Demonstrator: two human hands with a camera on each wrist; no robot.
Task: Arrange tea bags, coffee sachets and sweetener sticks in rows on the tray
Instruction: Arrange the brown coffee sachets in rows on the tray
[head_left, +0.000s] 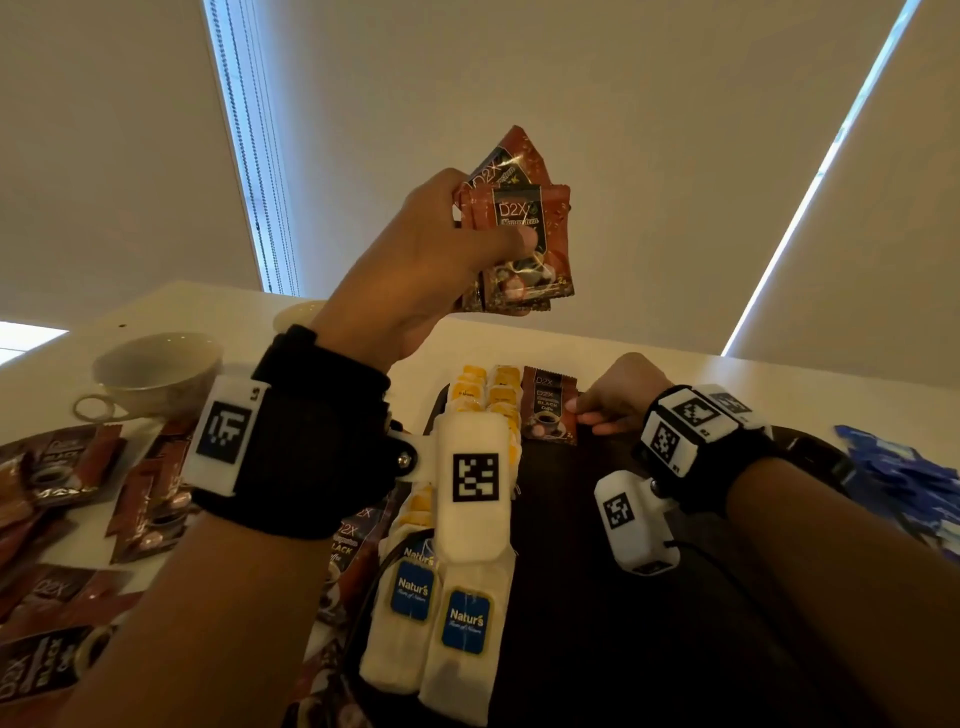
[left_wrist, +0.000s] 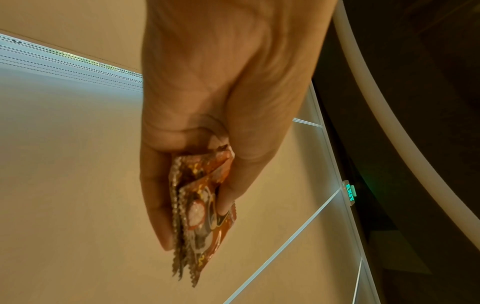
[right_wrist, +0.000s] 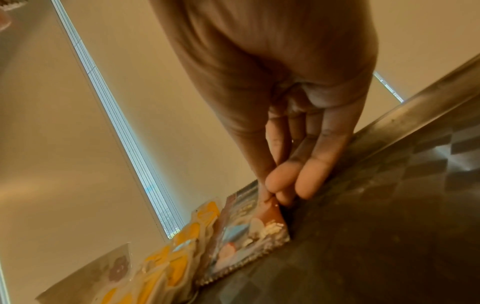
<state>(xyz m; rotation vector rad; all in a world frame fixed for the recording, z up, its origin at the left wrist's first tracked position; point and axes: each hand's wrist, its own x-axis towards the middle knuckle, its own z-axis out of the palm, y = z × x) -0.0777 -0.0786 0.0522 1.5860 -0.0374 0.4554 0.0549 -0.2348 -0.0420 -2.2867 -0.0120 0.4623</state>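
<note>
My left hand (head_left: 467, 244) is raised above the table and grips a small stack of brown coffee sachets (head_left: 519, 234), thumb across the front one; the left wrist view shows the same stack (left_wrist: 200, 207) edge-on between thumb and fingers. My right hand (head_left: 597, 410) is at the far end of the dark tray (head_left: 597, 571) and pinches the right edge of a single coffee sachet (head_left: 549, 405) lying there; in the right wrist view that sachet (right_wrist: 249, 230) sits beside the yellow-labelled tea bags (right_wrist: 168, 261). Rows of tea bags (head_left: 488, 400) fill the tray's left side.
Loose coffee sachets (head_left: 62, 519) are scattered on the table at the left. A white cup (head_left: 156, 369) stands behind them. Blue sweetener sticks (head_left: 904, 478) lie at the right edge. White tea bags with blue tags (head_left: 441, 623) lie at the tray's near left.
</note>
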